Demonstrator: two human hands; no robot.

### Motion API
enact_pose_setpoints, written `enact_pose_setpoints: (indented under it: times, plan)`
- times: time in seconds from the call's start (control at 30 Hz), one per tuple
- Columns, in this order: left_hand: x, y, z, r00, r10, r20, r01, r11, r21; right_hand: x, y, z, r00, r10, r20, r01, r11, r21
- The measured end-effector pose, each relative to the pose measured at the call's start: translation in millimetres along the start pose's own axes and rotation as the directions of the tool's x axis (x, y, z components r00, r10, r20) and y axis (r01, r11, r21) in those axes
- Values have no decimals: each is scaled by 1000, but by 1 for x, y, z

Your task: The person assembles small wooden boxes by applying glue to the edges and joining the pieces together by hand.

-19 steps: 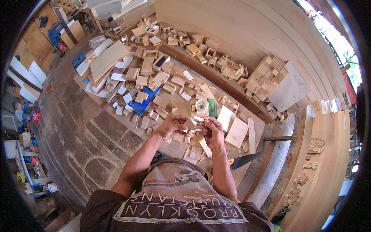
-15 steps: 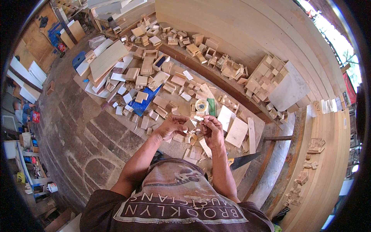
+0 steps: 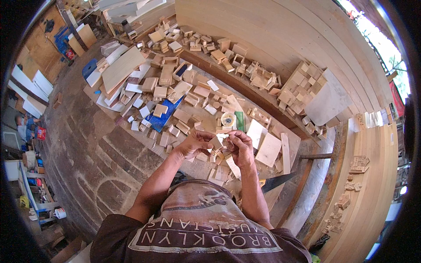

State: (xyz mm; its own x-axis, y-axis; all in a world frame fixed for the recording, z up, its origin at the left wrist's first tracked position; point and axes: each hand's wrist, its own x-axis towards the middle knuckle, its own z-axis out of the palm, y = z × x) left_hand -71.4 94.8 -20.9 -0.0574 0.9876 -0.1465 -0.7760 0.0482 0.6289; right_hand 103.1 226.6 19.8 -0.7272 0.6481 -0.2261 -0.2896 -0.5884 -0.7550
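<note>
Near the front edge of the low work board, my two hands almost meet. My left hand [image 3: 195, 145] is closed, its thumb and fingers gripping a small pale wooden block [image 3: 217, 141]. At the block's right side, my right hand [image 3: 240, 147] is pinched closed on something small and whitish, too small to name. Just beyond them sits a round object [image 3: 228, 119] with a pale rim and a darker centre, beside a green strip [image 3: 239, 121]. Loose wooden blocks [image 3: 181, 115] lie around and under my hands.
A blue panel [image 3: 164, 115] lies among scattered blocks. Wooden sheets [image 3: 123, 69] are stacked at the far left. Small wooden pieces line a ledge [image 3: 245, 72] behind. A handsaw [image 3: 277, 180] lies right of my right forearm. Another person [image 3: 27, 126] is at the far left.
My right fingers have shifted slightly against the block, and the whitish bit at their tips has moved a little down and left. My left hand has barely moved.
</note>
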Motion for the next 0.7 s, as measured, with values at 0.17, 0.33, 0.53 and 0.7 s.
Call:
enact_pose_setpoints:
  times: [0.17, 0.33, 0.53, 0.7]
  plan:
    - [0, 4, 4, 1000, -4, 30, 4, 1000, 26, 1, 2, -5, 1000, -28, 5, 28, 1000, -9]
    - [-2, 2, -1, 1000, -2, 10, 1, 998, 65, -1, -3, -9, 998, 30, 62, -26, 998, -65]
    - [-2, 4, -3, 999, 2, 45, -5, 998, 64, -3, -7, -20, 996, 15, 93, -17, 1000, 23]
    - [-4, 3, 1, 999, 22, 28, -22, 1000, 8, -2, -6, -7, 997, 17, 71, -19, 999, 32]
